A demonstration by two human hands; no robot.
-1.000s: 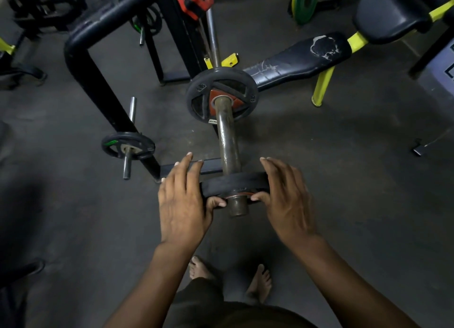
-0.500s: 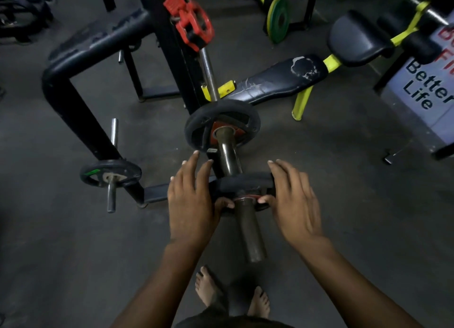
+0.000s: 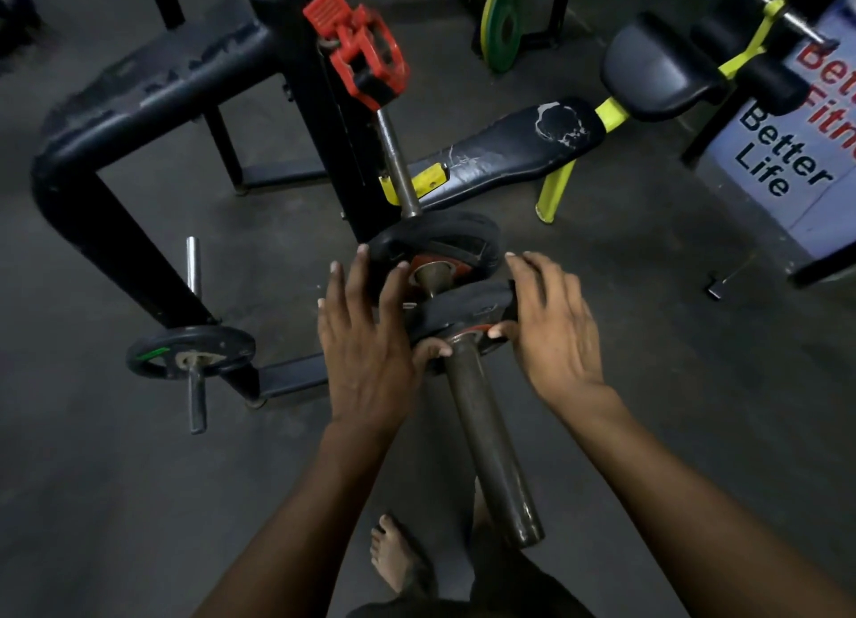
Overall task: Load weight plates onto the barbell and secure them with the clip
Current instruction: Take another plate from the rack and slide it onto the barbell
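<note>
Since the last frame I have slid the plate [image 3: 468, 309] further up the sleeve [image 3: 491, 437]; it now sits just short of the inner plate [image 3: 440, 242]. My left hand [image 3: 366, 344] and right hand [image 3: 551, 325] clamp its opposite edges, thumbs on the near face. The red clip [image 3: 363, 54] hangs on the bar [image 3: 396, 163] beyond the rack [image 3: 153, 117]. The bench [image 3: 505, 149] lies at right.

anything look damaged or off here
The bench pad is torn, its cover peeling in white patches near the top end. The red clip hangs on the rack, not yet on the bar.
</note>
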